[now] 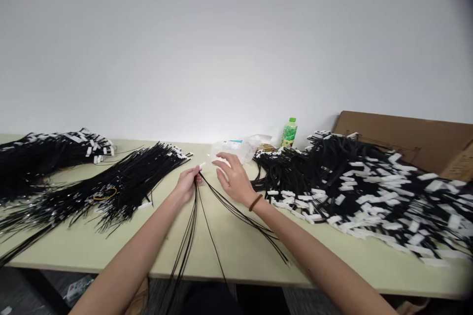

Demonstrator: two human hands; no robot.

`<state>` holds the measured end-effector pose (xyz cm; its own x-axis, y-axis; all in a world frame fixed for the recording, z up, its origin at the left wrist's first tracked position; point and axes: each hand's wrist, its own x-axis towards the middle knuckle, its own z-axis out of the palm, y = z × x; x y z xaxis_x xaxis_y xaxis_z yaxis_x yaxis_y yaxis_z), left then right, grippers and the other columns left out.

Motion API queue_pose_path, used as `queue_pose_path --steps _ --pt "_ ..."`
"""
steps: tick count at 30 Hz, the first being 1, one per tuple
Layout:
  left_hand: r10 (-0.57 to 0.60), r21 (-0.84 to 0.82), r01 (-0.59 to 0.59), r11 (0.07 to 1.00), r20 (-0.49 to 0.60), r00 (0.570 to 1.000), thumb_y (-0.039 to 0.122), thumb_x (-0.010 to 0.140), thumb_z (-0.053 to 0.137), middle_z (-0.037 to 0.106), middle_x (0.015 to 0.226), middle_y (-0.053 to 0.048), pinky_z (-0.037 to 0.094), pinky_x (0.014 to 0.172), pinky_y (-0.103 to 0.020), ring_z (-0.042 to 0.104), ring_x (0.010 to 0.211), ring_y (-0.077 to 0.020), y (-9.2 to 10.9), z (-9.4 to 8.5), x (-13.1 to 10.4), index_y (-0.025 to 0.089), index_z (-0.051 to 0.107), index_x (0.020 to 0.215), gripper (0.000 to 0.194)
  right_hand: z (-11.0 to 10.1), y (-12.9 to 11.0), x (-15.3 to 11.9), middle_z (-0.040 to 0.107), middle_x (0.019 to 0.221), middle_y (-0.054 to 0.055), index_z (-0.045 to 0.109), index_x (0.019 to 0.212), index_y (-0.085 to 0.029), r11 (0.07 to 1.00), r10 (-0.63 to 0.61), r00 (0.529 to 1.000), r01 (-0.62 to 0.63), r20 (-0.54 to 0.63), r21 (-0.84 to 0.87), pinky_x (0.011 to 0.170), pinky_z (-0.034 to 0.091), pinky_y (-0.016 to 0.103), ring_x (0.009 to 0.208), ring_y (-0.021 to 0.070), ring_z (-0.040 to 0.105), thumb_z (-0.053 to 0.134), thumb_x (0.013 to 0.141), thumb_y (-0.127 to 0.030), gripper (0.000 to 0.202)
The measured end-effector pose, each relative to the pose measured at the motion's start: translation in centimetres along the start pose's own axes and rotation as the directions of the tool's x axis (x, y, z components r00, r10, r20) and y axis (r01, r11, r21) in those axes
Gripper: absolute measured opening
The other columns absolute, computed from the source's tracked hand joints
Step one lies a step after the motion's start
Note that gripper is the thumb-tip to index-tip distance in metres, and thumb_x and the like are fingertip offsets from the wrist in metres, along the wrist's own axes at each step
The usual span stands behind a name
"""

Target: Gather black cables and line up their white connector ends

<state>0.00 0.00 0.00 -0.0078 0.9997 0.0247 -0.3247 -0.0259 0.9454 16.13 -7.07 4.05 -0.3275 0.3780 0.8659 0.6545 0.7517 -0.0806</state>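
Note:
My left hand (189, 180) is closed on one end of several thin black cables (189, 224), where a small white tip shows above the fingers. From that grip the cables fan out, some hanging over the table's front edge and others running right, under my right forearm. My right hand (232, 177) is held just to the right of the left one, fingers apart and curved, with nothing seen in it. A clear plastic bag (236, 149) lies behind the right hand's fingers.
Bundles of black cables (136, 177) with white ends cover the table's left side. A large pile of black cables with white connectors (362, 192) spreads over the right. At the back stand a green-capped bottle (289, 133) and a cardboard box (406, 140) against the wall.

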Motion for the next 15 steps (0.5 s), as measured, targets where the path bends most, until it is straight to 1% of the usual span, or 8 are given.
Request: queue_pose_path --steps 2,5,8,10,15 --pt "0.030 -0.030 -0.029 0.999 0.009 1.000 0.029 0.069 0.063 0.046 0.048 0.004 0.034 0.045 -0.020 0.042 0.044 -0.0058 0.2 0.2 -0.2 0.012 0.057 0.066 0.018 0.9 0.3 -0.8 0.045 0.114 0.009 0.050 0.106 -0.020 1.000 0.011 0.997 -0.011 0.075 -0.010 0.089 0.039 0.039 0.107 0.0211 0.040 0.040 0.083 -0.015 0.026" --pt "0.036 -0.069 -0.032 0.997 0.051 0.998 0.029 0.066 0.065 0.048 0.049 0.003 0.035 0.047 -0.021 0.043 0.046 -0.0066 0.2 0.6 -0.6 0.011 0.058 0.067 0.018 1.4 0.5 -1.9 0.046 0.112 0.009 0.050 0.107 -0.019 0.999 0.042 0.993 -0.041 0.108 -0.004 0.089 0.038 0.039 0.105 0.0210 0.041 0.041 0.084 -0.018 0.024" --pt "0.016 -0.073 -0.007 0.997 0.114 0.993 0.029 0.064 0.067 0.048 0.050 0.003 0.035 0.049 -0.021 0.043 0.046 -0.0064 0.2 0.9 -1.0 0.011 0.058 0.066 0.020 1.7 0.7 -2.6 0.049 0.106 0.008 0.050 0.107 -0.019 0.997 0.070 0.992 -0.074 0.107 0.030 0.088 0.039 0.037 0.102 0.0205 0.042 0.044 0.084 -0.020 0.023" --pt "0.003 -0.064 0.008 0.998 0.170 0.986 0.029 0.062 0.068 0.049 0.050 0.003 0.034 0.049 -0.021 0.043 0.047 -0.0064 0.1 1.2 -1.3 0.010 0.058 0.065 0.021 1.8 0.9 -2.8 0.052 0.099 0.007 0.051 0.105 -0.019 0.994 0.086 0.992 -0.093 0.092 0.066 0.085 0.040 0.035 0.096 0.0194 0.045 0.045 0.084 -0.020 0.021" --pt "-0.037 -0.012 0.043 0.999 0.300 0.953 0.031 0.061 0.069 0.053 0.056 0.001 0.034 0.052 -0.021 0.046 0.051 -0.0078 0.0 1.7 -2.0 0.011 0.059 0.065 0.023 2.0 1.0 -3.0 0.053 0.080 0.004 0.055 0.091 -0.019 0.991 0.087 0.995 -0.092 0.051 0.098 0.073 0.042 0.031 0.081 0.0174 0.047 0.045 0.084 -0.019 0.012"
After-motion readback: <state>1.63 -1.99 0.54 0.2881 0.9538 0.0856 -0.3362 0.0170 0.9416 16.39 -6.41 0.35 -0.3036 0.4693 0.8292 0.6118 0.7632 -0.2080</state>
